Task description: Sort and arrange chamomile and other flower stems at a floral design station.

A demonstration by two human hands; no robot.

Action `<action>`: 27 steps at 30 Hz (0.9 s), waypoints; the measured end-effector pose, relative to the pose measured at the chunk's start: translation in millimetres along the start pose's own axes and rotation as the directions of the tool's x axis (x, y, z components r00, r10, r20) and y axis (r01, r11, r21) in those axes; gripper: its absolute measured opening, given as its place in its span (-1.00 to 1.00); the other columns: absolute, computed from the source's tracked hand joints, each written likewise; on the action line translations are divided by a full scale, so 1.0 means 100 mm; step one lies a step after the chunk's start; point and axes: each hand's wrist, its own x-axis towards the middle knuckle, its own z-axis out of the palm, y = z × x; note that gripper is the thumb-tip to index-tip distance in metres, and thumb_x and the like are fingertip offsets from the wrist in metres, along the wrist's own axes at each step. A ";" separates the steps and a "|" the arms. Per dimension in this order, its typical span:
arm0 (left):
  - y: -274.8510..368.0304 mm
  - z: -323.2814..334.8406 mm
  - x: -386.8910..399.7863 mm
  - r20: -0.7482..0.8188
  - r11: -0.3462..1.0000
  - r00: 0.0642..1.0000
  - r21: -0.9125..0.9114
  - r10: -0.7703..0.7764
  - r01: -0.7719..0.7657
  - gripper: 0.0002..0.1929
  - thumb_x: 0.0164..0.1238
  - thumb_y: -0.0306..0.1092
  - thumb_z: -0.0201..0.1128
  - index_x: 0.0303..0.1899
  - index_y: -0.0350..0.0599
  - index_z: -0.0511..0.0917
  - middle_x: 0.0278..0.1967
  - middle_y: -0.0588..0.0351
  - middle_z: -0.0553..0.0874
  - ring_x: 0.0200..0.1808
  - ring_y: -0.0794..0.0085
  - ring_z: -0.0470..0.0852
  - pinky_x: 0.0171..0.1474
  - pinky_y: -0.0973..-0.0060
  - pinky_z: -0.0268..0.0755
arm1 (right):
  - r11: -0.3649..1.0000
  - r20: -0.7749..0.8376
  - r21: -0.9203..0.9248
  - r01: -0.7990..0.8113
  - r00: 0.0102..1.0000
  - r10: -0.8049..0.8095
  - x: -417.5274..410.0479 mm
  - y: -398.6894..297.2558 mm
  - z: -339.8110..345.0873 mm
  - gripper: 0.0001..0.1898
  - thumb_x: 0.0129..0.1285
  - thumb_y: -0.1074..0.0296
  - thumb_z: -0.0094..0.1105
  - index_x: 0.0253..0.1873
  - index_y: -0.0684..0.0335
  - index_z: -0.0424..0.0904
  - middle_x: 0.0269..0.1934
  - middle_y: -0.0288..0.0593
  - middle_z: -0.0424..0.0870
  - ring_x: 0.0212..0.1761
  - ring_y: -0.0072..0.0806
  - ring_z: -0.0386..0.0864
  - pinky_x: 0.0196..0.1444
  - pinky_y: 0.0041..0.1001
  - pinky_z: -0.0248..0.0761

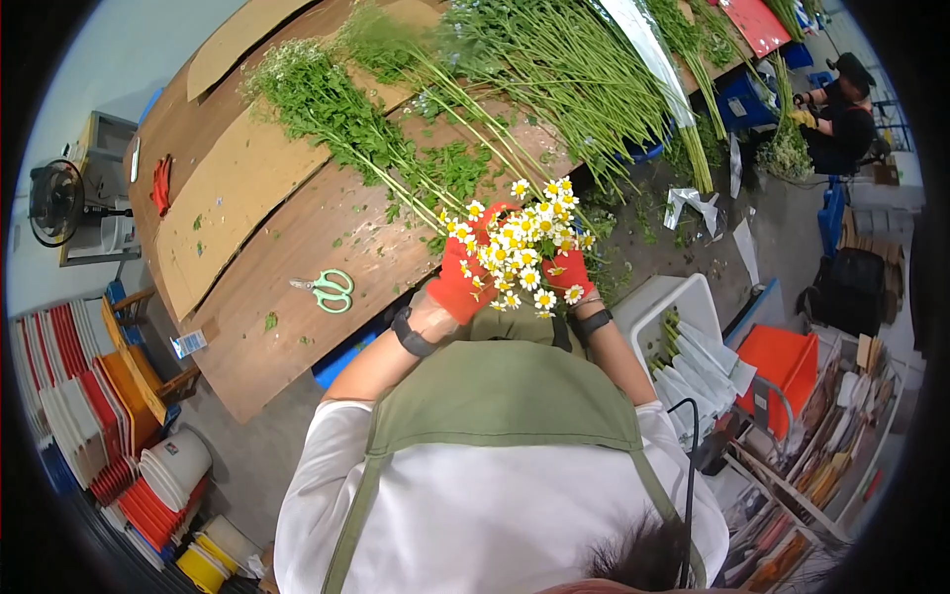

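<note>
In front of the olive apron (505, 393) is a bunch of white daisy-like flowers (527, 237) with yellow centres. My left hand (462, 278), in a red glove, is closed around the bunch from the left, a finger showing behind the blossoms. My right hand (570, 273), also red-gloved, touches the bunch from the right; blossoms cover its fingers, so its grip is hidden. Leafy cut stems with small white blooms (326, 111) lie on the wooden table (274, 356) beyond my left hand. Green-handled floral snips (330, 290) rest left of it.
Cardboard sheets (230, 200) and a spare red glove (161, 184) lie on the table. A large heap of green stems (571, 89) overhangs its right edge. At my right stands a white tub (668, 304) with wrapped bunches (701, 379). Another person (842, 115) handles flowers at far right.
</note>
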 end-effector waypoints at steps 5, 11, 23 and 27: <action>-0.04 -0.04 0.03 0.120 0.712 0.941 0.625 0.316 -0.319 -0.60 0.59 -0.24 -0.03 0.27 -0.27 0.41 0.15 0.00 0.63 0.16 0.30 0.63 0.24 0.30 0.49 | 1.000 -0.020 0.006 -0.013 1.000 0.013 0.01 0.00 0.01 -0.65 0.01 0.44 0.31 -0.03 0.27 0.57 -0.19 0.09 0.66 -0.09 0.12 0.56 -0.03 -0.09 0.44; 0.03 0.09 0.00 -0.116 0.968 0.992 -0.251 -0.053 0.022 -0.60 0.59 -0.18 -0.01 0.23 -0.25 0.46 0.16 -0.01 0.63 0.20 0.25 0.61 0.28 0.21 0.46 | 0.998 0.083 0.018 -0.060 0.995 0.058 -0.05 0.18 0.11 -0.58 0.01 0.41 0.32 0.04 0.30 0.56 -0.17 0.12 0.64 -0.11 0.12 0.56 -0.06 -0.08 0.43; -0.12 0.12 0.12 -0.346 0.993 0.931 0.045 0.120 -0.111 -0.44 -0.03 -0.36 0.39 0.13 -0.09 0.56 -0.02 -0.01 0.68 -0.05 0.03 0.63 0.01 0.15 0.51 | 0.502 -0.162 0.865 -0.007 0.943 0.292 0.63 -1.15 -1.37 -0.35 0.11 0.68 0.15 0.38 0.30 0.36 0.37 0.01 0.40 0.45 -0.23 0.32 0.44 -0.29 0.22; 0.09 0.17 0.13 0.130 0.270 0.885 0.923 0.447 -0.272 -0.50 0.00 -0.36 0.36 0.08 -0.11 0.58 -0.05 -0.04 0.68 -0.04 0.00 0.64 -0.04 0.13 0.52 | 0.906 -0.305 0.339 0.252 0.941 -0.148 0.85 -1.97 -1.89 -0.53 0.12 0.50 0.30 0.19 0.19 0.54 0.27 -0.06 0.47 0.37 -0.14 0.37 0.39 -0.20 0.24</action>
